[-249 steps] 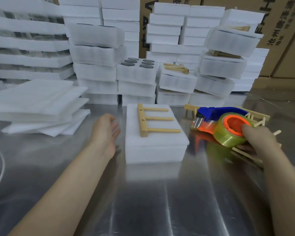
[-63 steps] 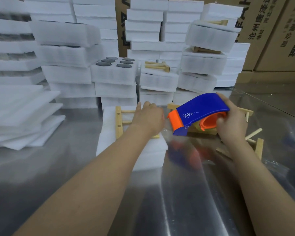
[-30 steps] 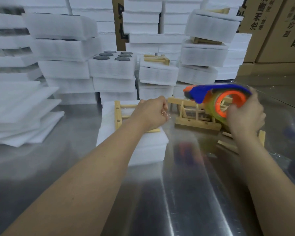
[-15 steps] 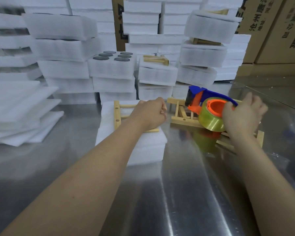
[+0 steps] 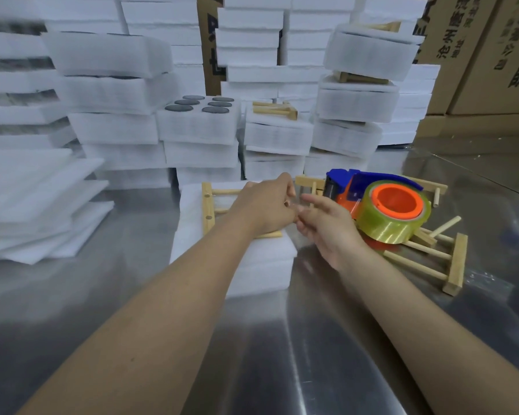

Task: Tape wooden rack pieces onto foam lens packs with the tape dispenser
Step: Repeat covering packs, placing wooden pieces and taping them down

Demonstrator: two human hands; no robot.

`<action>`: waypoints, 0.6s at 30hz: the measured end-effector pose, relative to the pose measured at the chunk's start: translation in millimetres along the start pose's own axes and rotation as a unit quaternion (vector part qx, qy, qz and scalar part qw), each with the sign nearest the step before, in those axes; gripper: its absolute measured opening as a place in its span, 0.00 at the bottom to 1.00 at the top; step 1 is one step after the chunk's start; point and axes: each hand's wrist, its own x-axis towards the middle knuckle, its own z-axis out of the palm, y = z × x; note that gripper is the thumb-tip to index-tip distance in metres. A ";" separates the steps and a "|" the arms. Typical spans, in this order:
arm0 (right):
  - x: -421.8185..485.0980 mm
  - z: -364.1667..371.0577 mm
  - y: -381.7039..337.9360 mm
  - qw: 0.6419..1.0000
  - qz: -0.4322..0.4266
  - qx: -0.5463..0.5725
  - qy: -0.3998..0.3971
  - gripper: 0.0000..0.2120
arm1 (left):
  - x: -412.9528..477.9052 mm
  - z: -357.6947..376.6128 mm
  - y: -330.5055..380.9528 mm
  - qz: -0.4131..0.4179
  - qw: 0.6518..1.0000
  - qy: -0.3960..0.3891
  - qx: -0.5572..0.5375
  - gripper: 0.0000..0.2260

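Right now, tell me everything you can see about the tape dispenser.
The tape dispenser lies on its side, open face up, on loose wooden rack pieces on the metal table. A blue plastic cover sits over an orange hub, which carries a fat roll of clear yellowish tape. Its toothed cutter points left, toward the foam pack. No hand grips it; the right hand is just beside it, contact unclear.

table: shiny metal top (image 5: 282,354) | back right: printed cardboard cartons (image 5: 477,55) | light: probably overhead, glare streaks
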 end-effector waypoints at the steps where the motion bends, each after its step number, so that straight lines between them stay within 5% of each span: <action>1: 0.8 -1.4 -1.9 1.000 0.002 -0.002 0.004 0.17 | 0.9 1.2 0.2 -0.003 1.000 -0.004 0.011 0.09; 5: 4.5 -0.4 -10.2 0.997 -0.015 -0.062 0.035 0.15 | 4.5 4.2 2.5 -0.027 0.998 0.014 0.055 0.10; 7: 6.3 -0.8 -10.3 0.995 -0.010 -0.084 0.047 0.14 | 5.9 5.5 2.8 -0.010 0.994 0.045 0.098 0.21; 13: 7.2 2.4 -4.8 0.995 0.024 -0.092 0.037 0.10 | 1.3 0.4 4.6 -0.099 0.960 0.217 0.145 0.28; 18: 6.7 2.5 -0.2 0.997 0.048 -0.063 0.021 0.09 | -0.6 -1.5 6.1 -0.107 0.970 0.153 0.155 0.16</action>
